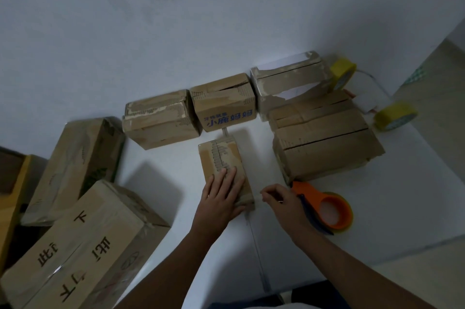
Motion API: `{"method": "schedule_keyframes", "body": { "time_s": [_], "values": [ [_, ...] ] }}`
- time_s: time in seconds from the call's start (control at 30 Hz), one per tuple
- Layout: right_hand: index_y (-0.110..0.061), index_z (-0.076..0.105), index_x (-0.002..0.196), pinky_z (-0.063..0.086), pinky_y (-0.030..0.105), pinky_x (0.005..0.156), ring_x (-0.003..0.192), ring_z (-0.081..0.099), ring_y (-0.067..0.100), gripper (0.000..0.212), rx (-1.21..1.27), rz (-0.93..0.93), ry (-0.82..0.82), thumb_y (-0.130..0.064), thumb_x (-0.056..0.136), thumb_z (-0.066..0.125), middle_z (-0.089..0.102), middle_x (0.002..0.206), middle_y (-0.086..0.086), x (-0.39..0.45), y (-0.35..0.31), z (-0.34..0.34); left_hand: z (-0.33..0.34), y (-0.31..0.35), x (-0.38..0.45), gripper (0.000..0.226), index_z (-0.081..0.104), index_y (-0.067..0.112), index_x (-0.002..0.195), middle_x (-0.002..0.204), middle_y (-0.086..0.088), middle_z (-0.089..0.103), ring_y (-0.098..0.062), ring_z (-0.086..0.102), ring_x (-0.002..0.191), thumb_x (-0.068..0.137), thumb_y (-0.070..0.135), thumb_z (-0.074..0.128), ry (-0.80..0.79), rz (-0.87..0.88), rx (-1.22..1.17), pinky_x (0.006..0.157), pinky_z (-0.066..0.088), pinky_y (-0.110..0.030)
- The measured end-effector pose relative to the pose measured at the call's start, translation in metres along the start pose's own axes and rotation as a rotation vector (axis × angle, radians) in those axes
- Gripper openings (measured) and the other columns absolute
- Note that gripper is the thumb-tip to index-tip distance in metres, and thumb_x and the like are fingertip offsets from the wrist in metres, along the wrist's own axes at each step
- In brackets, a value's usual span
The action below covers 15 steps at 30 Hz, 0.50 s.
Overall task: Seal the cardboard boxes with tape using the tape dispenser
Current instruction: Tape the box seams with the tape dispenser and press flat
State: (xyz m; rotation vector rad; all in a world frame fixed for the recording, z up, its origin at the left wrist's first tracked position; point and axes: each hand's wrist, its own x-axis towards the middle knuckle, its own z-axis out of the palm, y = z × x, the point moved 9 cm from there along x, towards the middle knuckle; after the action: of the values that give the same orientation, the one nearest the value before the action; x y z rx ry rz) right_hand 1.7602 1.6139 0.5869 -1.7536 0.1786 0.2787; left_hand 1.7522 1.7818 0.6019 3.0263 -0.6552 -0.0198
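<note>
At the far left, large cardboard boxes point(83, 246) lie stacked off the edge of the white counter point(327, 233), and a row of smaller boxes point(161, 120) stands along the wall behind. In the middle, the left hand point(224, 193) lies flat on the small box point(224, 165), fingers straight and spread, pressing its top near end; a strip of tape already runs along the seam. Just right of the box, the right hand point(279, 200) has its fingers curled in a narrow grip, apparently pinching a clear tape end, though the film is too faint to be sure. Beside that hand, the orange tape dispenser point(327, 208) rests on the counter in front of a larger box point(324, 147). Two yellow tape rolls point(395, 116) sit at the far right.

The step in hand looks like finishing the strip on the small box: smoothing it and freeing the end. Next likely comes pressing the loose end down over the near edge, then taking the dispenser to an unsealed box.
</note>
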Motion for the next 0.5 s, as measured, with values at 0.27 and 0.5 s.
{"method": "schedule_keyframes", "body": {
  "time_s": [0.27,0.5],
  "values": [
    [-0.014,0.064,0.084,0.048,0.025,0.068,0.078,0.062,0.012,0.012,-0.124,-0.081,0.029,-0.012,0.094,0.059,0.064,0.079,-0.004,0.004,-0.004,0.006,0.003,-0.005,-0.005,0.085,0.013,0.025,0.158,0.165,-0.003,0.012,-0.025,0.010,0.152,0.092,0.070,0.042,-0.070,-0.015,-0.057,0.121,0.015,-0.049],
    [-0.018,0.056,0.087,0.042,0.033,0.072,0.080,0.048,0.016,0.012,-0.422,-0.296,0.034,-0.013,0.098,0.051,0.054,0.084,-0.008,0.016,-0.010,0.024,0.003,-0.003,-0.003,0.078,0.026,0.019,0.155,0.162,-0.009,0.022,-0.031,0.021,0.149,0.093,0.060,0.048,-0.029,0.035,0.007,0.114,0.032,-0.054]
  ]
}}
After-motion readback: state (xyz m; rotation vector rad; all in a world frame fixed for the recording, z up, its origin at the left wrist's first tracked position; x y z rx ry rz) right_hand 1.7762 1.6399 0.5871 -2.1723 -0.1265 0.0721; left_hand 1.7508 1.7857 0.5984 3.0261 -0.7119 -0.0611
